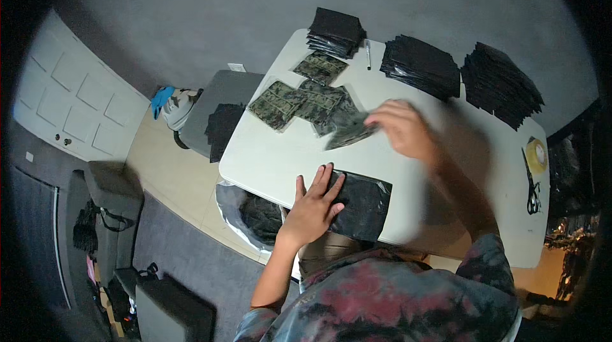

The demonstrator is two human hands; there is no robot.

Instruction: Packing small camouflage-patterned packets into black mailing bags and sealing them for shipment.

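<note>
My left hand [313, 205] lies with spread fingers on the table's near edge and on the left side of a flat black plastic-wrapped packet [362, 205]. Blurred by motion, my right hand [399, 127] pinches the corner of a camouflage packet [351, 130] in clear plastic, which is tilted over the table. Other camouflage packets [276, 105] lie overlapping to the left of it, and one more [320, 67] lies behind them.
On the white table [287, 155], stacks of black packets [337, 26] [420, 64] [499, 84] line the far side, with a marker [368, 55] between two. Scissors [531, 189] and a tape roll [536, 155] lie right. A bag-lined container [258, 213] stands below the left edge, near a grey chair [229, 88].
</note>
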